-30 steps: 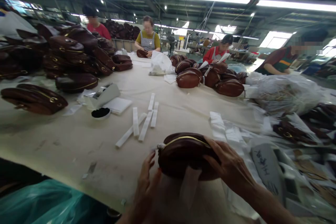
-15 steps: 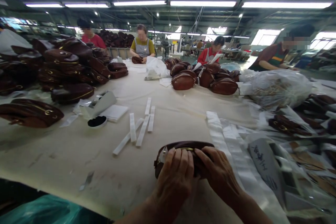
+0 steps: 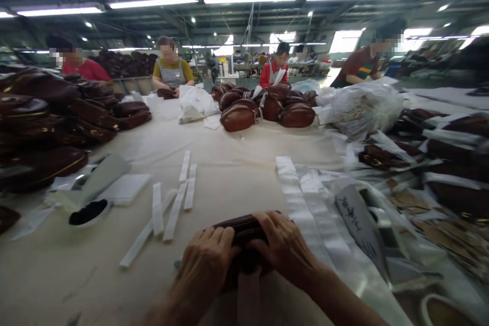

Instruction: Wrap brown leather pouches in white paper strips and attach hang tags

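Note:
A dark brown leather bag [image 3: 244, 229] rests at the near side of the pale table, tipped so that its long edge faces up. My left hand [image 3: 212, 252] grips its left end, fingers over the top. On the right end my right hand [image 3: 284, 244] is closed, with the thumb pressed on the near side. A pale strip [image 3: 248, 293] hangs down toward me below the bag. Both hands hide much of the bag's ends. Left of my hands lie several white strips [image 3: 175, 211].
Brown bags are piled at the left [image 3: 46, 112] and grouped at the far middle [image 3: 240, 114]. A tape dispenser [image 3: 91, 183] stands left, and a grey one with writing [image 3: 355, 224] right. White sheet strips [image 3: 301, 198] run along the right. Several co-workers are across the table.
The bag has been turned from showing its gold zip to lying edge-up, and a pale strip now hangs below it. Both hands have shifted their grip. The view has swung right.

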A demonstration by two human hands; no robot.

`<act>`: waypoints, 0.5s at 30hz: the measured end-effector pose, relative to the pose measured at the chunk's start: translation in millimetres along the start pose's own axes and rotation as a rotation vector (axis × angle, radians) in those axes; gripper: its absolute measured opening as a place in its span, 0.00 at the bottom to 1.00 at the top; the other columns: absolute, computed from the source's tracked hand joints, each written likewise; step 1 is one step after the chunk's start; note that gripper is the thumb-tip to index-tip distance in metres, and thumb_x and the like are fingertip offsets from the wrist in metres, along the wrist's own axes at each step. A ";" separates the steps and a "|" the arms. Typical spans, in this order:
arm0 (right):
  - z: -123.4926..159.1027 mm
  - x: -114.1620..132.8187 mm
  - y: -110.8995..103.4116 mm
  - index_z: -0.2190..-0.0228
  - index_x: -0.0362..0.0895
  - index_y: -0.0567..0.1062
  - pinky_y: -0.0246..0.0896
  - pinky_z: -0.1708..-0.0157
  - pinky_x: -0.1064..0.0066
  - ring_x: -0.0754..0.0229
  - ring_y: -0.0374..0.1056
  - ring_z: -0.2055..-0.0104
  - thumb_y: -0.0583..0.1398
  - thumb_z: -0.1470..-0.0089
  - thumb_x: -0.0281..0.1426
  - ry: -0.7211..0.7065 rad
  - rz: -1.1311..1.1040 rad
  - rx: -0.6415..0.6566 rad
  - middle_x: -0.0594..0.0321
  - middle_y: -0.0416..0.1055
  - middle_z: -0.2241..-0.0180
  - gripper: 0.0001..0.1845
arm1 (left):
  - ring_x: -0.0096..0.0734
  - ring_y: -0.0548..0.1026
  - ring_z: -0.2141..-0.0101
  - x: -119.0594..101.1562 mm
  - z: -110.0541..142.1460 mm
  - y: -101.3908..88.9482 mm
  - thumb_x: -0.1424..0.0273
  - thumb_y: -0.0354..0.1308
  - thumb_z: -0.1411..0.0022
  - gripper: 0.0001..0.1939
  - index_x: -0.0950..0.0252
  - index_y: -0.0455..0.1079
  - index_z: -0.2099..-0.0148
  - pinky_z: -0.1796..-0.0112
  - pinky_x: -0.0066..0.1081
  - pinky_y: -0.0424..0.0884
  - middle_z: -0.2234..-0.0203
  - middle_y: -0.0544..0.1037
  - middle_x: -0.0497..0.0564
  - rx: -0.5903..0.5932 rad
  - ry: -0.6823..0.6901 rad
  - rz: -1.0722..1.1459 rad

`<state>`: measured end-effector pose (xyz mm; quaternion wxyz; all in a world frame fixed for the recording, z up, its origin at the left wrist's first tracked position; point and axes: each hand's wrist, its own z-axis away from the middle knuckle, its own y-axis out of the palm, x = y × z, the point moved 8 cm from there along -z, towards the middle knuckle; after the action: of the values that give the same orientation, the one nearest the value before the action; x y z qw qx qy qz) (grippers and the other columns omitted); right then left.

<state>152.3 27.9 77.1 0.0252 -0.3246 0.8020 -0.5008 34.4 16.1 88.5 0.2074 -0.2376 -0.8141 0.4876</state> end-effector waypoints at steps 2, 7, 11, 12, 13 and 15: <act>-3.6 -8.6 0.7 0.50 0.41 0.65 0.62 0.63 0.65 0.55 0.65 0.61 0.62 0.48 0.41 0.049 0.011 0.062 0.54 0.67 0.59 0.28 | 0.35 0.72 0.74 0.9 1.1 -2.6 0.73 0.48 0.36 0.07 0.68 0.65 0.58 0.71 0.32 0.67 0.73 0.73 0.51 -0.083 0.041 -0.055; -12.1 -15.1 5.0 0.60 0.43 0.70 0.62 0.60 0.60 0.53 0.63 0.60 0.58 0.45 0.44 0.096 0.046 0.130 0.57 0.68 0.61 0.19 | 0.40 0.73 0.69 9.1 -4.8 10.2 0.75 0.46 0.37 0.17 0.73 0.62 0.46 0.70 0.34 0.65 0.68 0.73 0.56 -0.089 0.101 -0.250; -12.7 -8.6 10.3 0.63 0.41 0.70 0.64 0.62 0.60 0.53 0.64 0.62 0.56 0.43 0.41 0.132 0.092 0.136 0.57 0.70 0.64 0.15 | 0.41 0.74 0.63 17.4 -18.9 22.4 0.73 0.47 0.38 0.14 0.66 0.65 0.50 0.66 0.35 0.68 0.62 0.75 0.57 -0.138 0.188 -0.133; -11.9 -7.4 10.2 0.63 0.40 0.70 0.64 0.62 0.60 0.53 0.64 0.63 0.56 0.44 0.40 0.142 0.104 0.131 0.56 0.70 0.64 0.15 | 0.37 0.75 0.65 20.8 -20.2 28.3 0.71 0.47 0.38 0.12 0.64 0.65 0.53 0.66 0.33 0.68 0.65 0.75 0.54 -0.135 0.200 -0.063; -11.0 -6.7 9.3 0.63 0.39 0.70 0.64 0.62 0.60 0.53 0.65 0.63 0.57 0.44 0.39 0.142 0.102 0.131 0.55 0.70 0.64 0.15 | 0.34 0.75 0.69 24.9 -19.7 35.4 0.69 0.47 0.38 0.10 0.63 0.66 0.55 0.68 0.31 0.68 0.68 0.75 0.51 -0.128 0.204 -0.004; -9.4 -9.5 3.5 0.63 0.40 0.71 0.65 0.61 0.63 0.55 0.66 0.63 0.58 0.45 0.40 0.124 0.017 0.129 0.56 0.71 0.64 0.15 | 0.32 0.74 0.74 34.2 -12.4 49.7 0.65 0.48 0.37 0.08 0.62 0.65 0.60 0.72 0.29 0.68 0.73 0.74 0.48 -0.138 0.192 0.073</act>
<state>154.6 41.5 76.2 0.0005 -0.2839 0.7707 -0.5704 23.3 65.3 53.2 0.2499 -0.3263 -0.8130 0.4124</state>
